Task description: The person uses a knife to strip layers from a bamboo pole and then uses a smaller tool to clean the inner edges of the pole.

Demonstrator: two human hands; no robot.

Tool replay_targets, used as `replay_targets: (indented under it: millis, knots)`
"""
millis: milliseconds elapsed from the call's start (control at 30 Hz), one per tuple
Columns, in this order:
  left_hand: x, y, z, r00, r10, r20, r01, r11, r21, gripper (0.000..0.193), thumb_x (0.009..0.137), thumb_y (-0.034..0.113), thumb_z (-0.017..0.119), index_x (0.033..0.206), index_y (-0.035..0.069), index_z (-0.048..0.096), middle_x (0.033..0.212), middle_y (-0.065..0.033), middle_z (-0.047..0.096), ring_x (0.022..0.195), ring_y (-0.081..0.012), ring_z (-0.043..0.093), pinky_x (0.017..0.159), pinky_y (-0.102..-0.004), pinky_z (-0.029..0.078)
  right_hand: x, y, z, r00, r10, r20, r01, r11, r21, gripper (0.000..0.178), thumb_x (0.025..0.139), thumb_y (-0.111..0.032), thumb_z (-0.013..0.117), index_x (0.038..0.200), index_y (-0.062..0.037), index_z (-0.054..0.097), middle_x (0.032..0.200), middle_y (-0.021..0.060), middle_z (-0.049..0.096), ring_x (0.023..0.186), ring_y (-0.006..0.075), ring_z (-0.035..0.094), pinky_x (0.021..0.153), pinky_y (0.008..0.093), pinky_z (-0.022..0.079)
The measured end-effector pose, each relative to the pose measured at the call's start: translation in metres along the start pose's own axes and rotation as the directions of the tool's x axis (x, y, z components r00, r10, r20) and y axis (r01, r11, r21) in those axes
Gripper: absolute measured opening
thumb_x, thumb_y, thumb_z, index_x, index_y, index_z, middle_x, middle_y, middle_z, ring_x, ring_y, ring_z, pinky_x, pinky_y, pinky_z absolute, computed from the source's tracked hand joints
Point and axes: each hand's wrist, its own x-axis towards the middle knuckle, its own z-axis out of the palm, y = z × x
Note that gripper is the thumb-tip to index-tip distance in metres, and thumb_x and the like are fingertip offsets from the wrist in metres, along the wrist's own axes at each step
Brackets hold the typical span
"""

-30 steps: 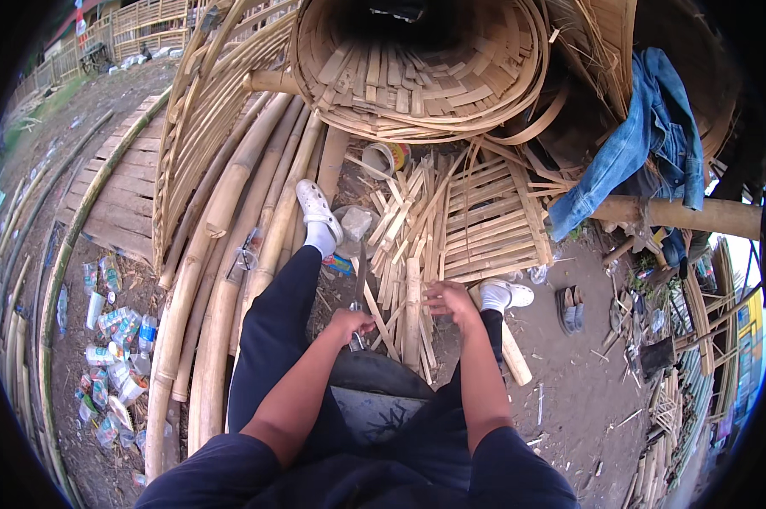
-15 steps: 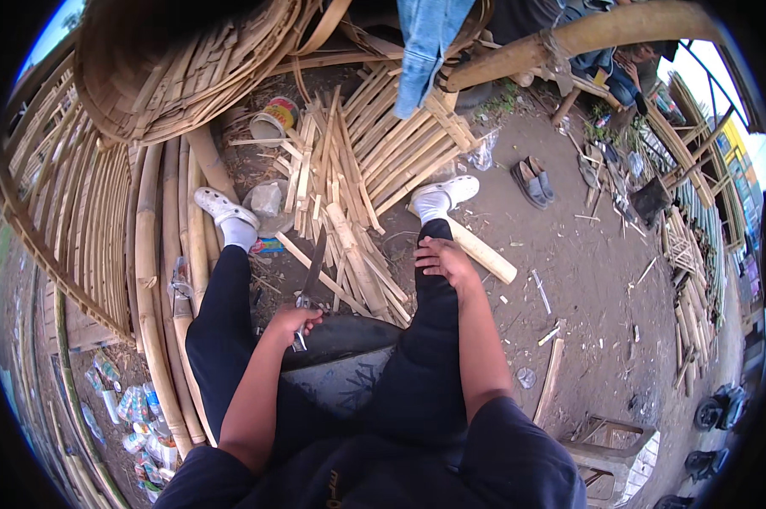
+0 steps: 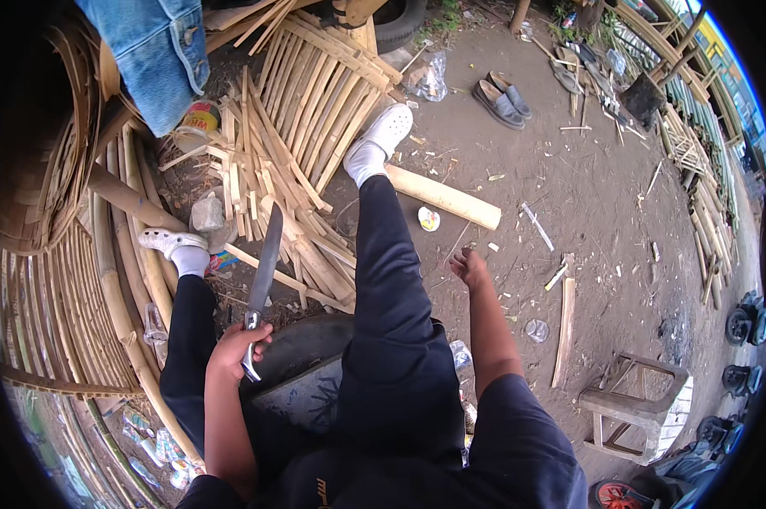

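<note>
I see my left hand (image 3: 234, 346) with its fingers wrapped tight round the handle of a long knife (image 3: 262, 276); the blade points up and away from me, its tip over the pile of split bamboo strips (image 3: 290, 161) that lies just beyond my knees; my right hand (image 3: 468, 267) hangs low beside my right leg, above the dirt ground (image 3: 603, 212), its fingers loosely curled and holding nothing, apart from the pile; a short bamboo billet (image 3: 442, 197) lies on the ground just right of the pile, by my right white shoe (image 3: 385, 131); my left white shoe (image 3: 169, 242) rests at the pile's near left edge; a woven bamboo basket (image 3: 44, 170) stands left of the pile; a blue denim garment (image 3: 158, 59) hangs above its far left corner; a pair of grey shoes (image 3: 502, 97) sits well to the right of the pile.
</note>
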Motion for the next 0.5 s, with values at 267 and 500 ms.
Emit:
replay_targets:
  millis: [267, 500]
  knots:
    - [-0.005, 0.020, 0.014, 0.998, -0.055, -0.008, 0.055, 0.998, -0.029, 0.019, 0.084, 0.008, 0.071, 0.098, 0.007, 0.058, 0.072, -0.0041, 0.058, 0.051, -0.0084, 0.049, 0.043, -0.0224, 0.038, 0.068, -0.069, -0.011, 0.866, -0.459, -0.200, 0.344, 0.835, -0.429, 0.057, 0.088, -0.017, 0.069, 0.133, 0.0029, 0.039, 0.112, 0.0168, 0.061, 0.084, 0.0268, 0.068, 0.056, 0.0376, 0.059]
    - [0.000, 0.022, 0.021, 0.998, -0.061, 0.011, 0.061, 0.998, 0.020, 0.019, 0.084, 0.008, 0.071, 0.095, 0.007, 0.056, 0.071, -0.0042, 0.058, 0.049, -0.0089, 0.050, 0.042, -0.0230, 0.038, 0.085, -0.073, -0.024, 0.881, -0.408, -0.238, 0.250, 0.831, -0.497, 0.051, 0.087, -0.022, 0.073, 0.126, -0.0001, 0.049, 0.101, 0.0135, 0.066, 0.071, 0.0232, 0.069, 0.049, 0.0352, 0.057]
